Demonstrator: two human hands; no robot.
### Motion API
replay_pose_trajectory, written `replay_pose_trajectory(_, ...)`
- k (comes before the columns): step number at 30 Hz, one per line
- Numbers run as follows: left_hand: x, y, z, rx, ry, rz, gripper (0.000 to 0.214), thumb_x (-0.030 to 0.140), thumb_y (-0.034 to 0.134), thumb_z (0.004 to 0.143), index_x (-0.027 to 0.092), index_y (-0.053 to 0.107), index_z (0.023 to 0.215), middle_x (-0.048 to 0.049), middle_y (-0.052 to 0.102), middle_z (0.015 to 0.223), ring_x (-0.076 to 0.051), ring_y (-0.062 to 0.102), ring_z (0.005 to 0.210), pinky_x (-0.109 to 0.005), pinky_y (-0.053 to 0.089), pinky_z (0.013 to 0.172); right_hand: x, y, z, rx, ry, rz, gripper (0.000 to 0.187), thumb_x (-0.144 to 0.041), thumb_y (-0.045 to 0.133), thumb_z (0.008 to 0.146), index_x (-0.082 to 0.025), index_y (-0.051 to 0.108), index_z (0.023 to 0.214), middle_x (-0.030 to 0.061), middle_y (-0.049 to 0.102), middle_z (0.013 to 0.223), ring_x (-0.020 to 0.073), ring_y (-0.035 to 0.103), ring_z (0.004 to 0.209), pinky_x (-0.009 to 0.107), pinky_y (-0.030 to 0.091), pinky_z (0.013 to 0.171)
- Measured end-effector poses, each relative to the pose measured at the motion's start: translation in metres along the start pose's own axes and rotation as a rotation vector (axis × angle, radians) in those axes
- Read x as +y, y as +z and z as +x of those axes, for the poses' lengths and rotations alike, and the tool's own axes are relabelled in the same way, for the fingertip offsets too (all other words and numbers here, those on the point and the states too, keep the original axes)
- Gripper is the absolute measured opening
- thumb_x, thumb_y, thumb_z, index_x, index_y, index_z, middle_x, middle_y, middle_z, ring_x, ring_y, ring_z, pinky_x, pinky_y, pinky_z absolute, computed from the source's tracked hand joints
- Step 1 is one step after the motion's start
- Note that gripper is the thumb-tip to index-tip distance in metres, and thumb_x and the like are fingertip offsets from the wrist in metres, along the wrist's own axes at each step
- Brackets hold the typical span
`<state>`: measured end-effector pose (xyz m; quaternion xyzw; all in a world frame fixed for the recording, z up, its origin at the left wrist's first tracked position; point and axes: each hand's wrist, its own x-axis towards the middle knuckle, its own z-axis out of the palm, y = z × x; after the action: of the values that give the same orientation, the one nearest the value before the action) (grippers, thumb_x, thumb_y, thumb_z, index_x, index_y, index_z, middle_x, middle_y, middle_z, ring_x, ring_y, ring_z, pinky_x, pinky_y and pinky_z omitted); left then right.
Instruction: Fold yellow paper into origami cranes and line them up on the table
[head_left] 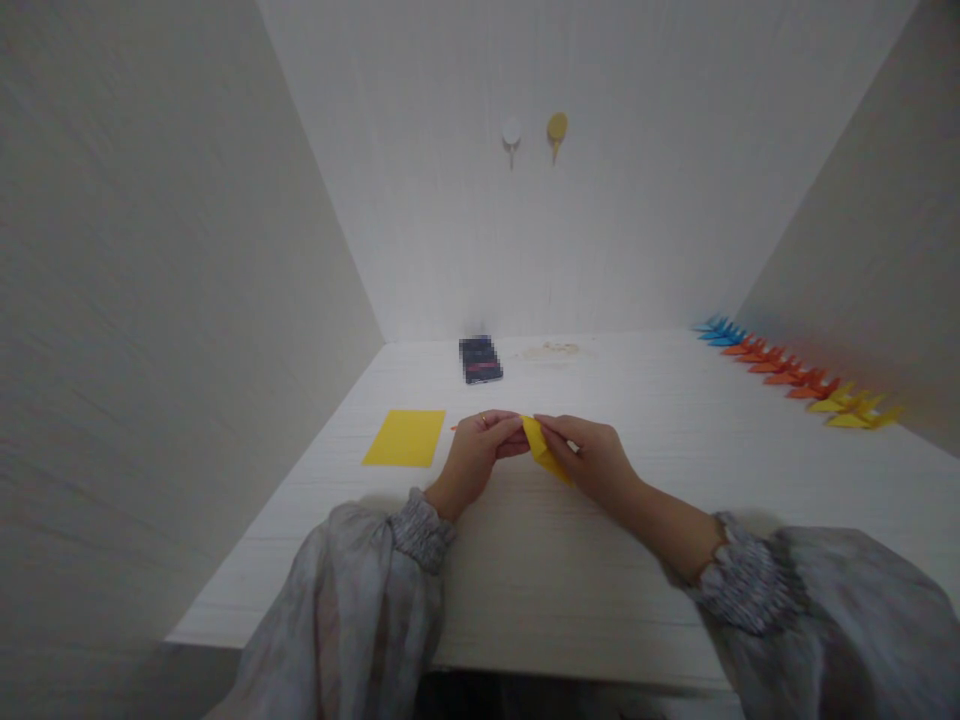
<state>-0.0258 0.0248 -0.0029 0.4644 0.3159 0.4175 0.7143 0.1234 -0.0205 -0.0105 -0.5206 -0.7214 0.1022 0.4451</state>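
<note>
Between my two hands, just above the white table, is a folded piece of yellow paper (544,452), narrow and slanting down to the right. My left hand (484,440) pinches its upper left end between thumb and fingers. Along its right side, the fingers of my right hand (589,450) are closed on the same piece. Left of my left hand lies a flat sheet of yellow paper (405,438). A small orange tip (454,428) shows beside my left hand; the rest of it is hidden.
A dark, blurred-out object (480,360) lies near the back of the white table (600,600). Folded paper cranes, blue (720,331), orange (780,367) and yellow (859,408), line the right side. Walls enclose the back and sides; two hooks, white (511,132) and yellow (557,128), hang behind.
</note>
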Motion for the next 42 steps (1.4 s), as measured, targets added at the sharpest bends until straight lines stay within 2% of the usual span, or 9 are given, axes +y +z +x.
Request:
replay_pose_trajectory(4, -0.0005, -0.0002, -0.0003, -0.007, 0.009, 0.011, 0.016, 0.023, 0.061, 0.065, 0.01, 0.059, 0.072, -0.005, 0.064, 0.07, -0.012, 0.061, 0.065, -0.027, 0.05, 0.068, -0.0014, -0.0005, 0.0002, -0.012, -0.021, 0.002, 0.026, -0.023, 0.043, 0.079, -0.026, 0.061, 0.098, 0.0033, 0.066, 0.086, 0.0178, 0.059, 0.076, 0.031, 0.045, 0.069)
replay_pose_trajectory(8, -0.0015, -0.0015, 0.0012, 0.029, 0.005, 0.053, 0.016, 0.024, 0.062, 0.063, 0.01, 0.058, 0.07, -0.0044, 0.064, 0.068, -0.012, 0.06, 0.062, -0.027, 0.051, 0.066, -0.0015, -0.0015, 0.0004, -0.08, -0.059, -0.048, 0.027, -0.024, 0.043, 0.08, -0.026, 0.059, 0.1, 0.0045, 0.065, 0.089, 0.0184, 0.058, 0.08, 0.033, 0.044, 0.072)
replay_pose_trajectory(20, -0.0019, -0.0019, 0.0012, 0.088, 0.038, 0.101, 0.014, 0.024, 0.061, 0.063, 0.01, 0.06, 0.066, -0.0028, 0.063, 0.062, -0.011, 0.059, 0.057, -0.024, 0.05, 0.06, 0.0003, -0.0023, 0.0029, -0.178, -0.328, -0.232, 0.031, -0.021, 0.038, 0.082, -0.021, 0.052, 0.111, 0.0105, 0.06, 0.097, 0.02, 0.055, 0.081, 0.036, 0.044, 0.07)
replay_pose_trajectory(27, -0.0032, -0.0034, 0.0011, 0.073, 0.039, 0.08, 0.016, 0.025, 0.061, 0.064, 0.01, 0.06, 0.068, -0.0032, 0.063, 0.064, -0.011, 0.059, 0.059, -0.025, 0.05, 0.062, 0.0018, -0.0007, 0.0018, -0.185, -0.377, -0.251, 0.033, -0.018, 0.038, 0.082, -0.022, 0.048, 0.113, 0.0107, 0.057, 0.096, 0.0197, 0.052, 0.083, 0.036, 0.045, 0.071)
replay_pose_trajectory(37, -0.0037, -0.0045, 0.0026, 0.075, 0.046, 0.102, 0.022, 0.03, 0.064, 0.062, 0.01, 0.06, 0.069, -0.0029, 0.063, 0.063, -0.01, 0.058, 0.057, -0.023, 0.049, 0.06, 0.0014, 0.0005, 0.0024, -0.153, -0.459, -0.274, 0.034, -0.016, 0.038, 0.082, -0.016, 0.045, 0.115, 0.0126, 0.056, 0.094, 0.0192, 0.051, 0.082, 0.035, 0.046, 0.07)
replay_pose_trajectory(42, -0.0036, -0.0042, 0.0033, 0.076, 0.063, 0.097, 0.021, 0.031, 0.063, 0.063, 0.01, 0.059, 0.066, -0.0023, 0.063, 0.061, -0.01, 0.058, 0.055, -0.023, 0.049, 0.058, -0.0045, 0.0005, 0.0018, -0.136, -0.374, -0.141, 0.03, -0.019, 0.041, 0.081, -0.019, 0.051, 0.109, 0.01, 0.057, 0.095, 0.0177, 0.052, 0.084, 0.034, 0.044, 0.072)
